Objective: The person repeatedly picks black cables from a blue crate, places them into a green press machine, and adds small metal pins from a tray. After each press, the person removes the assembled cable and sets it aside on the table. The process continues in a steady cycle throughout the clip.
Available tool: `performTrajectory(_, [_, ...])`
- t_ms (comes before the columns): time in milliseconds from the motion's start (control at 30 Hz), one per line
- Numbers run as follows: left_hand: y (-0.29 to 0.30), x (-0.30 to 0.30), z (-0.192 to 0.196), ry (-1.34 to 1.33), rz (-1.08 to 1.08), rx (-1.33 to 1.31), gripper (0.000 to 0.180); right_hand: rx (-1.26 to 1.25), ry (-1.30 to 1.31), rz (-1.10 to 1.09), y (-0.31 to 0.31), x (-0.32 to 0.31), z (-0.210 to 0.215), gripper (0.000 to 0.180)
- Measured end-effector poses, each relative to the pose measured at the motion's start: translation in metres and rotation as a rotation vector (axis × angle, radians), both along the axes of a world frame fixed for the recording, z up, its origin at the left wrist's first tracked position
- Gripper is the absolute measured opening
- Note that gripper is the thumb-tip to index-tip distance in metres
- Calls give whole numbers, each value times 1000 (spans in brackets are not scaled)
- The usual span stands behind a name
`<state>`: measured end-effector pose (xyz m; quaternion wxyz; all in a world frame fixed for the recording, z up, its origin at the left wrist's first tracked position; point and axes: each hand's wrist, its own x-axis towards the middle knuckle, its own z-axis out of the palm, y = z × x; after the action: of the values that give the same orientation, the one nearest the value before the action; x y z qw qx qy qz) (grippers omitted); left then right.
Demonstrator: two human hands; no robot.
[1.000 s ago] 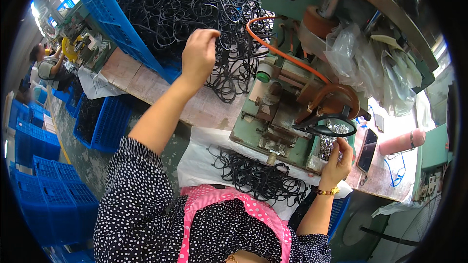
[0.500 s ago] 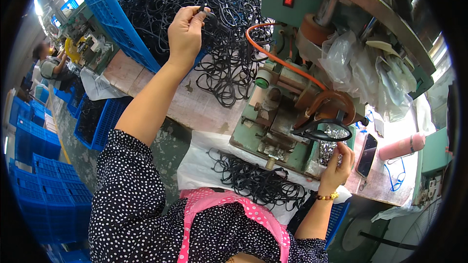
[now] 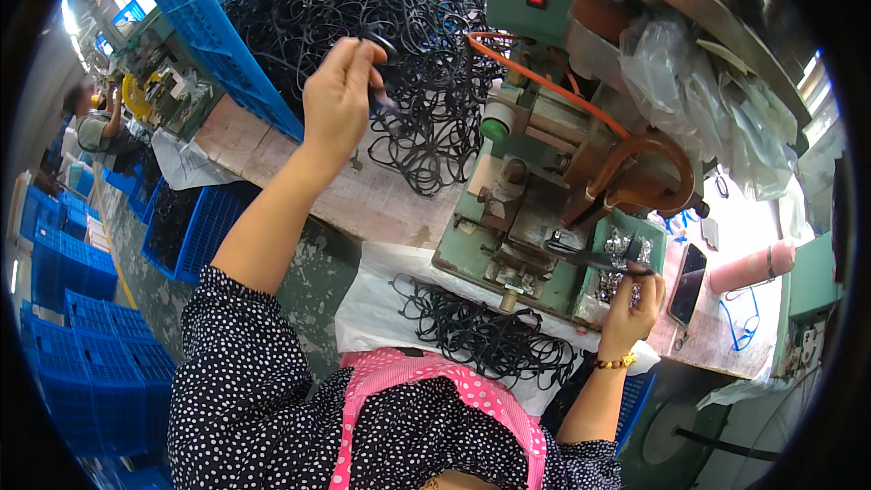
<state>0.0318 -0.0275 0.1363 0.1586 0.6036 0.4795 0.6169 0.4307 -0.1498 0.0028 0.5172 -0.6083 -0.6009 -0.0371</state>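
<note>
My left hand (image 3: 337, 100) is closed, its thumb and fingers pinching a black cord (image 3: 379, 44) whose lower end is blurred. It is above a large tangle of black cords (image 3: 345, 9) in a blue basket (image 3: 213, 45). My right hand (image 3: 632, 308) is closed at the end of a black looped strip (image 3: 590, 259), which reaches left toward the metal die area of a green bench press (image 3: 526, 218). Below that strip, a green tray (image 3: 588, 286) holds small shiny metal pieces (image 3: 610, 287).
A smaller pile of black cords (image 3: 490, 331) lies on white sheeting (image 3: 367, 295) before me. Right of the press are a phone (image 3: 687, 284) and a pink bottle (image 3: 753, 266). An orange hose (image 3: 553, 95) crosses the press. Blue crates (image 3: 68, 345) and another person (image 3: 93, 127) are at left.
My left hand has come down and turned the cord's end downward. The press's brown upper parts have shifted upward. In my right hand, the black loop has turned and looks flatter.
</note>
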Motion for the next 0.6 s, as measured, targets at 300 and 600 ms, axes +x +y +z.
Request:
performTrajectory(300, [-97, 76, 6, -251, -362, -13, 18, -40, 653, 420, 0, -66, 58, 28])
performTrajectory(600, [-80, 103, 16, -250, -447, 60, 17, -130, 894, 669, 11, -109, 78, 54])
